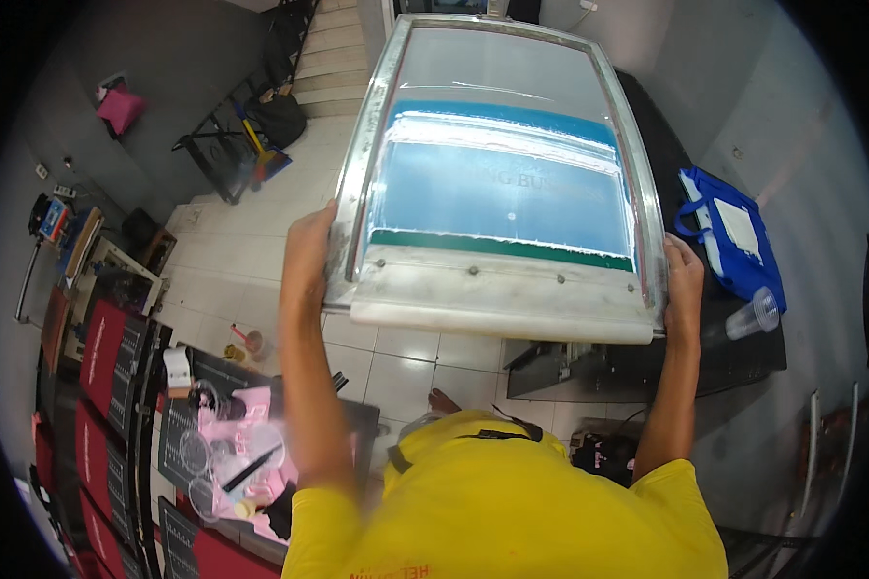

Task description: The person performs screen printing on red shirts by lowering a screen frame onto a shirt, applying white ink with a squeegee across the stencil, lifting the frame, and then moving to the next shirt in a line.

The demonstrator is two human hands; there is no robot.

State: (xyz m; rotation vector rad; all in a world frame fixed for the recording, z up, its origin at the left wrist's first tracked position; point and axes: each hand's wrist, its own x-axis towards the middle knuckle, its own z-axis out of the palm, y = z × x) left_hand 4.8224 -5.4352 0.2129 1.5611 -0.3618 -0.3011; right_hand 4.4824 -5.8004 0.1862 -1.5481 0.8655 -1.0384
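Note:
A screen-printing frame [361, 159] with a metal rim is in front of me, floor showing below its near edge. My left hand [309, 246] is closed around its left side near the near corner. On the opposite side, my right hand [684, 280] grips the rim, its fingers partly hidden. Blue coating covers much of the mesh [497, 193], with faint lettering and a white band of ink across it. A wide squeegee [502, 301] with a pale bolted handle and green blade edge lies across the near end, touched by neither hand.
At right, a black table [734, 357] bears a blue bag [739, 232] and clear plastic cups [755, 314]. Lower left, a cluttered table [188, 454] holds cups and pink sheets. Red-and-black panels [101, 357] stand far left. Stairs [330, 58] and a broom [261, 159] are behind.

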